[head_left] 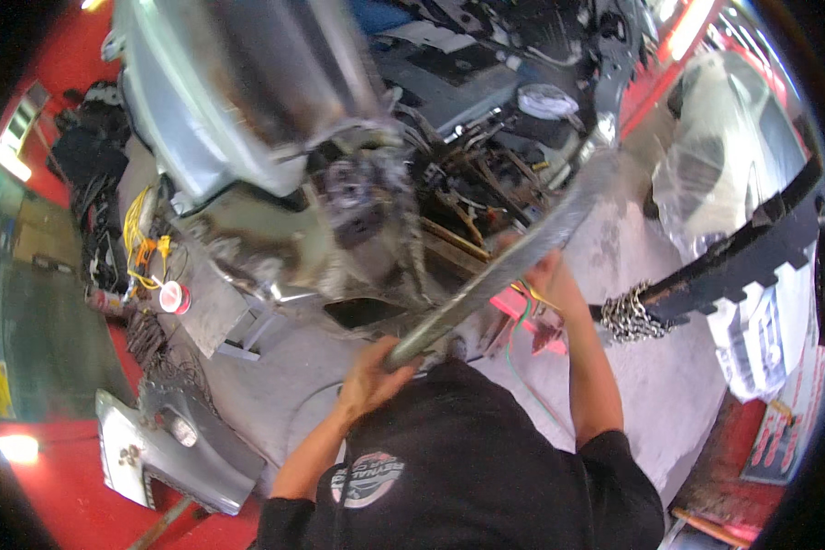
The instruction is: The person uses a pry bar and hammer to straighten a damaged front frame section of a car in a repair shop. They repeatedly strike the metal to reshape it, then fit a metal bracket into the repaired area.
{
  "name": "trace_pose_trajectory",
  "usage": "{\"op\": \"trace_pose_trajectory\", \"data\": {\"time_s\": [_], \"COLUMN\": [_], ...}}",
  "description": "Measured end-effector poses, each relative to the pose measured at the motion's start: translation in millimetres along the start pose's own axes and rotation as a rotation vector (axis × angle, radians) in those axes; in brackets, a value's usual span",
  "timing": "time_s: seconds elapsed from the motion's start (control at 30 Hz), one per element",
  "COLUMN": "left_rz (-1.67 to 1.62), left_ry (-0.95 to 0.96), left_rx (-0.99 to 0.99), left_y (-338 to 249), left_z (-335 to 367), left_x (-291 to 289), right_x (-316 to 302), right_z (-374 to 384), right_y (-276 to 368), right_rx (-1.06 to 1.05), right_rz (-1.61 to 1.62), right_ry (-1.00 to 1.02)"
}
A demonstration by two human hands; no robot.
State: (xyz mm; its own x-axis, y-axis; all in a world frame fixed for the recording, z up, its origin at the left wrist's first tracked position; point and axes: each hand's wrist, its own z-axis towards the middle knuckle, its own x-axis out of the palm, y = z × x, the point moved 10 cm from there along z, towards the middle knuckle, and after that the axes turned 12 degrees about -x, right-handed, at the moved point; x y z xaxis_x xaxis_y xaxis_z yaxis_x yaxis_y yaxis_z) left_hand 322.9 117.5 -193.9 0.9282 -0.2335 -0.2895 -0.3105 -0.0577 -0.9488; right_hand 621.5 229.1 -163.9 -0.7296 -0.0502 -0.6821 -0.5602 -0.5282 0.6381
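A long grey metal bar (513,261) runs diagonally from the lower centre up toward the stripped front of a silver car (247,110), above the concrete floor (632,367). The left hand (376,367) is wrapped tight around its lower end; the right hand (545,275) is closed on it near mid-length. The bar appears rigid, heavy and bare-surfaced, so likely slick. Judged best held as now, two hands well apart. A chained black beam (742,261) hangs to the right.
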Motion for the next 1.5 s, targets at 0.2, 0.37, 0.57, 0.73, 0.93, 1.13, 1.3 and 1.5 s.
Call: {"op": "trace_pose_trajectory", "data": {"time_s": [0.2,0.37,0.57,0.73,0.93,1.13,1.3,1.5], "left_rz": [0.194,0.178,0.14,0.089,0.074,0.056,0.017,-0.065], "left_ry": [-0.106,-0.178,-0.24,-0.244,-0.148,0.04,0.256,0.306], "left_rx": [-0.344,-0.436,-0.349,-0.226,-0.08,0.09,0.16,0.147], "left_y": [17.2,12.1,-4.5,-17.9,-3.6,16.6,9.1,-1.7], "left_z": [-35.0,-46.5,-55.7,-53.0,-51.3,-66.1,-70.3,-70.4], "left_x": [1.7,24.6,32.9,23.6,-11.5,-75.1,-119.4,-155.8], "right_x": [-23.8,80.7,67.3,39.7,-16.5,-22.1,-4.0,15.6], "right_z": [4.0,19.4,57.8,58.2,58.1,-20.1,-53.5,-123.7], "right_y": [-206.3,-318.6,-354.2,-346.8,-174.2,-16.0,98.0,177.3], "right_rx": [0.091,-0.135,0.211,0.378,0.348,0.382,0.512,0.455], "right_rz": [-0.383,-0.723,-0.359,0.193,0.291,0.345,0.394,0.116], "right_ry": [-0.295,0.06,0.333,-0.147,-0.252,-0.635,-0.894,-0.923]}}
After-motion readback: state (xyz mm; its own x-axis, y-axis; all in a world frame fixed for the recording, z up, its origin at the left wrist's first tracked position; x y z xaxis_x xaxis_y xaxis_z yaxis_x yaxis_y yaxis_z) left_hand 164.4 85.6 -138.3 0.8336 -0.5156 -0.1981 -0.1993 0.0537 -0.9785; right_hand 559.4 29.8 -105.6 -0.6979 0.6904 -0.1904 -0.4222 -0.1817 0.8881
